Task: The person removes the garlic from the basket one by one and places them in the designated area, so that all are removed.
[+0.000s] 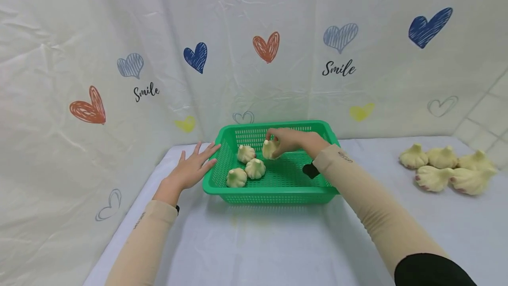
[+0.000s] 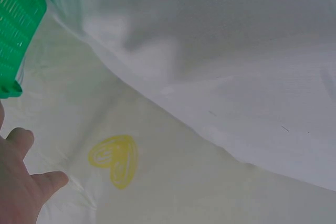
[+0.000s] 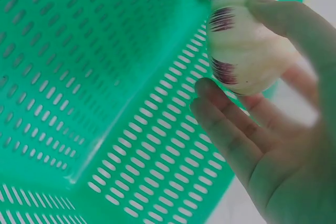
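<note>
A green plastic basket [image 1: 274, 190] with slotted walls stands on the table. In the head view my right hand [image 1: 291, 139] is over the basket and pinches a garlic bulb [image 1: 270, 149] between thumb and fingers. Purple streaks mark that held bulb [image 3: 231, 45] in the right wrist view. Three more garlic bulbs [image 1: 255, 169] lie in the left part of the basket. My left hand [image 1: 189, 171] is at the basket's left rim, fingers straight and spread. Its fingertips reach the rim; whether they press on it I cannot tell.
On the right side of the table several garlic bulbs [image 1: 434, 178] lie in a cluster. A white cloth [image 1: 254, 242] covers the table. Behind it hangs a pale sheet [image 1: 230, 21] printed with hearts.
</note>
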`<act>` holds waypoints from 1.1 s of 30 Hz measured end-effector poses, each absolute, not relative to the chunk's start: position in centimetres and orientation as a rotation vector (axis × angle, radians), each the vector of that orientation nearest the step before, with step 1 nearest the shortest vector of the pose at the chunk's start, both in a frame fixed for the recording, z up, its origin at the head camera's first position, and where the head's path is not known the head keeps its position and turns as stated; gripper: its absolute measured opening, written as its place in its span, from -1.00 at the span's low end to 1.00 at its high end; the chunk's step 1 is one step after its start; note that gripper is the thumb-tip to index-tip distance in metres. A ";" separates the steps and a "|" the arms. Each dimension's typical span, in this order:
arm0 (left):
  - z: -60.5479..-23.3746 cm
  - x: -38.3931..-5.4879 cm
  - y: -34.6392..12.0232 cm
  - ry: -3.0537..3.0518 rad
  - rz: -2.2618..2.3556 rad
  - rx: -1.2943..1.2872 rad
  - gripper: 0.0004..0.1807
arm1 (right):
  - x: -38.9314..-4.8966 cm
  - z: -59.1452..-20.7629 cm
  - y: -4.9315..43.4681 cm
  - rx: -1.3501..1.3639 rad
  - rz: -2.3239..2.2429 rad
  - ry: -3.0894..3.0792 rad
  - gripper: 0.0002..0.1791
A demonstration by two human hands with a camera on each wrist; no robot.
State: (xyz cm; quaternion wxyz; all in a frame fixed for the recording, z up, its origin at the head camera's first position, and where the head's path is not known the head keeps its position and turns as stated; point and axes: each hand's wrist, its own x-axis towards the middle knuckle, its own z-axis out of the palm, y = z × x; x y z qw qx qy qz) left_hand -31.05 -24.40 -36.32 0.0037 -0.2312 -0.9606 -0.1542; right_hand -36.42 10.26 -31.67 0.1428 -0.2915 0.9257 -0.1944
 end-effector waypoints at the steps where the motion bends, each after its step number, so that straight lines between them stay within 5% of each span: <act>1: -36.3 -31.0 -24.4 -3.011 -0.483 -0.725 -0.34 | -36.3 -31.5 10.4 -0.846 -0.576 2.674 -0.40; 33: -36.3 -30.9 -24.3 -3.010 -0.473 -0.724 -0.35 | -29.1 -27.3 16.3 -0.906 -1.113 2.634 -0.49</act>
